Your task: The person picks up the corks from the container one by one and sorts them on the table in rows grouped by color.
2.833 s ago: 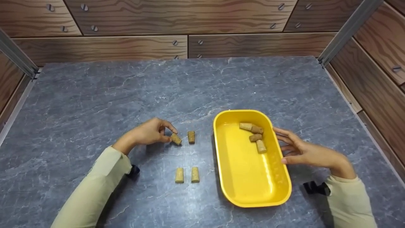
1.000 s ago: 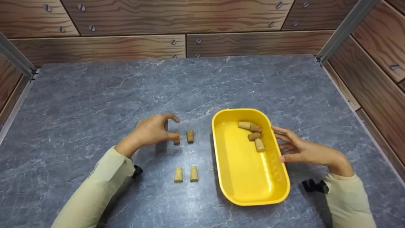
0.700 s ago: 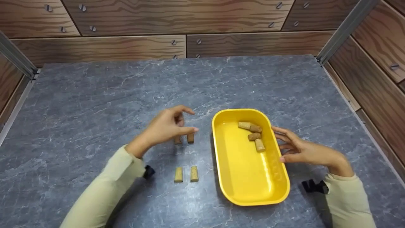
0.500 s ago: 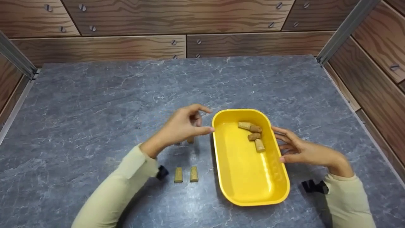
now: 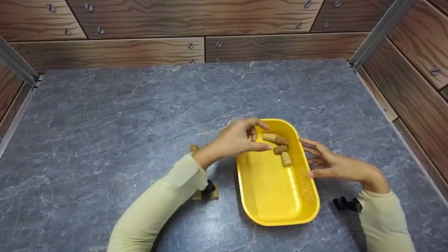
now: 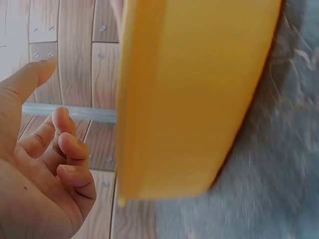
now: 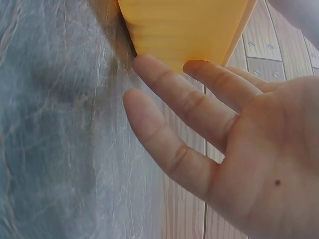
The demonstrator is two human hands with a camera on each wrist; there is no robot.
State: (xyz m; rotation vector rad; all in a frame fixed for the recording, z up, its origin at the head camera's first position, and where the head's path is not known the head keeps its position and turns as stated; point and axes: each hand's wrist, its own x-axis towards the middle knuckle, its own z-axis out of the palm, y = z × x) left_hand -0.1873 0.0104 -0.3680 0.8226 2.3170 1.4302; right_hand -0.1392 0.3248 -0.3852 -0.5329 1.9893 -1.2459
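A yellow tray [image 5: 266, 206] stands on the table, with several corks [image 5: 286, 159] lying in its far right part. Over the tray's far left rim reaches my left hand [image 5: 238, 138], thumb and fingers apart, nothing between them. In the left wrist view that hand [image 6: 45, 169] is beside the tray's outer wall [image 6: 194, 99], its lower fingers loosely bent. My right hand [image 5: 336, 168] rests its fingertips against the right side of the tray; the right wrist view shows its fingers [image 7: 174, 149] fairly straight. Left of the tray, more corks [image 5: 214, 191] are partly hidden under my left forearm.
Grey marbled table [image 5: 122, 105] surrounds the tray. Wood-patterned panels [image 5: 140, 52] border the back and sides, with metal posts [image 5: 379, 33] at the far corners. A black strap piece [image 5: 346, 204] hangs at the right wrist.
My left hand placed a cork straight beside another, let go of it, and moved right from the corks on the table to over the tray. The right hand stayed at the tray's side.
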